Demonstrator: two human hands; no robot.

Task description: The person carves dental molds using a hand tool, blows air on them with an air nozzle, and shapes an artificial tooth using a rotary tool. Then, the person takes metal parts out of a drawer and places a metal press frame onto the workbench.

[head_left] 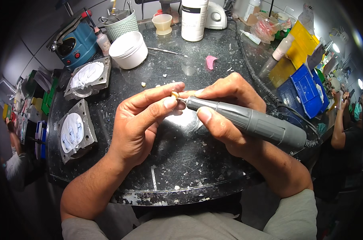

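Note:
My left hand (139, 114) pinches a small yellowish, tooth-like piece (174, 95) between thumb and fingertips, above the middle of the dark bench. Wrapped round a grey rotary handpiece (255, 120) is my right hand (231, 138). The handpiece points left, its nose close to the tooth-like piece; fingers hide most of the tip, so I cannot tell whether it touches. The fingertips of both hands nearly meet there. A coiled cord (312, 142) leaves the handpiece's rear end. Beyond my left hand lies a tiny yellowish bit (143, 84).
Two metal flask halves (103, 80) (89, 130) with white plaster lie at left, near a blue machine (84, 45). Behind stand a white tub (129, 52), a white bottle (193, 24) and a cup (162, 26). A pink piece (211, 62) and blue bin (307, 92) are right.

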